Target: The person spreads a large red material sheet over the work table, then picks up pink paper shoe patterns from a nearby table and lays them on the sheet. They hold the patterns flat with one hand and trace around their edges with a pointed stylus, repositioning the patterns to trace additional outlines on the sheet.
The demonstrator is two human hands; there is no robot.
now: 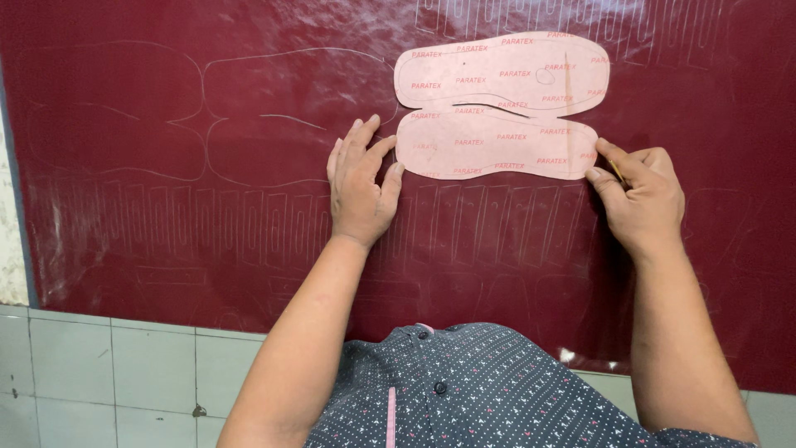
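Fingers (365, 141) of the left hand (361, 191) lie spread and flat on the dark red sheet (166, 207), their tips just beside the left end of the lower pink sole pattern (493, 143). Across from them, the right hand (643, 195) has its thumb and forefinger pressed together, pinching a thin marking tool (617, 172) at that pattern's right end. A second, larger pink sole pattern (506, 73) lies directly above the first, touching it, toward the sheet's far edge. Faint traced outlines (207, 116) cover the sheet to the left. Pale tiles (99, 365) show below its near edge.
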